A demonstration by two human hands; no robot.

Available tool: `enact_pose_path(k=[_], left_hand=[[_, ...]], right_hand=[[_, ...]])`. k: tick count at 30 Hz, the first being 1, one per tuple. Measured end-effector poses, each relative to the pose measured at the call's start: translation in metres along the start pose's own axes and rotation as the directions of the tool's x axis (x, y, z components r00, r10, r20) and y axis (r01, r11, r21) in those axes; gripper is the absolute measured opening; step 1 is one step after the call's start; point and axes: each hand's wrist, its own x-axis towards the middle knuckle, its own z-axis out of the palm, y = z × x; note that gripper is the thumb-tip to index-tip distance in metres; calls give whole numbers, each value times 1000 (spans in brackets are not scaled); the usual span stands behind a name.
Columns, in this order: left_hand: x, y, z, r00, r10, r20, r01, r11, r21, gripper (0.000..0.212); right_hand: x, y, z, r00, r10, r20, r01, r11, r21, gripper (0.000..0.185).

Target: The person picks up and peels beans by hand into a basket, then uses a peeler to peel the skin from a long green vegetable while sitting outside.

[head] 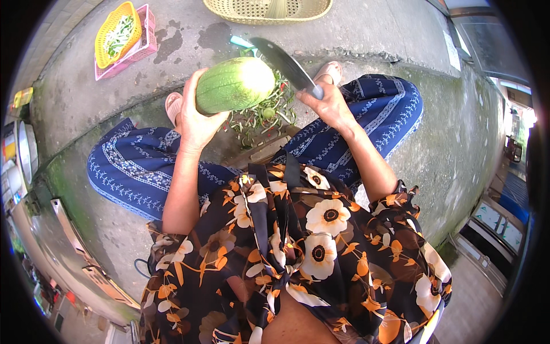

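My left hand (pixel 198 122) is closed round the lower end of a large pale-green gourd (pixel 227 86), whose far right end is bright with glare. In my right hand (pixel 325 105) is the grey handle of a wide-bladed kitchen knife (pixel 281 62), its dark blade pointing up and left, close beside the gourd. Beyond the gourd lies a light-blue-handled tool (pixel 242 41), partly hidden. Green and white vegetable scraps (pixel 258 122), with a few red bits and a small round green piece (pixel 269 113), lie on the ground below, between my feet.
A yellow plastic basket (pixel 101 43) of cut green-and-white pieces rests in a pink crate (pixel 150 32) at upper left. A woven bamboo basket (pixel 223 17) with a bundle of bristles stands at the top. A cracked concrete edge (pixel 365 56) crosses the ground ahead. Wood (pixel 266 150) lies near my lap.
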Motion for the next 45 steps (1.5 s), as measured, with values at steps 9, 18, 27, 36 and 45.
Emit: enact_pose_path(k=[9,18,27,36,45], left_hand=[[0,4,5,949,-240,205,316,731,-605,55],[-11,-2,16,882,-230,411,456,203,-866,73],[-18,-8,17,871,-209,444,479,163,-863,69],[-30,-23,18,833,-306,461,545,310,-779,96],[-22,-10,16,880,-312,358,448,798,-404,84]], right_hand=[[-36,-56,-4,534,-845,-12,746,478,-464,22],[-26,-60,0,539,-842,14,735,462,-496,22],[-25,-54,-3,568,-822,50,727,472,-499,23],[-24,-39,-7,601,-799,23,693,506,-513,25],[-17,-4,-21,639,-769,3,646,534,-546,23]])
